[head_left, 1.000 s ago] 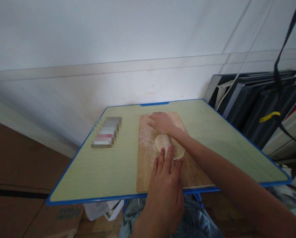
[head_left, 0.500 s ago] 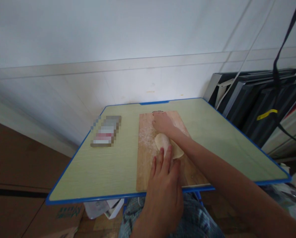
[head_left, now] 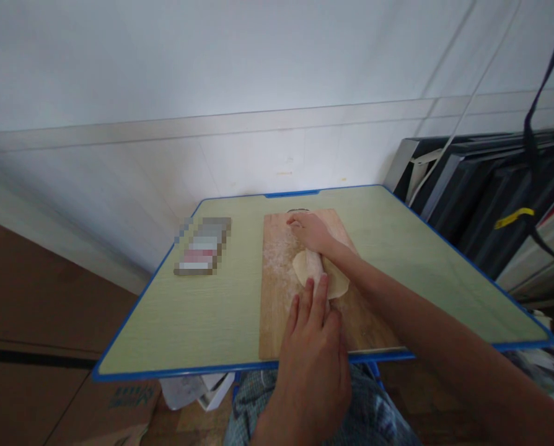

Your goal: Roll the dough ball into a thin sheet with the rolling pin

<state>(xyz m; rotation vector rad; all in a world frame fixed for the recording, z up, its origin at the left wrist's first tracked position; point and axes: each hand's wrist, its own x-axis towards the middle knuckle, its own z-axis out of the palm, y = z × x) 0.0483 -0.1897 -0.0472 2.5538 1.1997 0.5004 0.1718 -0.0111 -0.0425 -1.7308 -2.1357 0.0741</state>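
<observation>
A thin round of dough [head_left: 338, 285] lies on a floured wooden board [head_left: 277, 316]. Across it, running away from me, is a flour-dusted rolling pin [head_left: 313, 264], with dough showing on both sides. My left hand [head_left: 312, 353] lies over the pin's near end, fingers stretched forward and flat along it. At the far end, my right hand [head_left: 310, 230] rests on the pin with its fingers extended to the left. Both ends of the pin are hidden beneath my hands.
The board lies on a pale green table with a blue edge [head_left: 165, 373]. To the left is a blurred-out flat object [head_left: 202, 246]. Dark flat panels [head_left: 481, 192] lean against the wall at right, a black strap [head_left: 532, 155] hanging before them. Cardboard [head_left: 26, 279] stands at left.
The rolling pin has rolled slightly to the right over the dough, baring more of its left side. My right hand's fingers have straightened from a curl. The view has shifted a little.
</observation>
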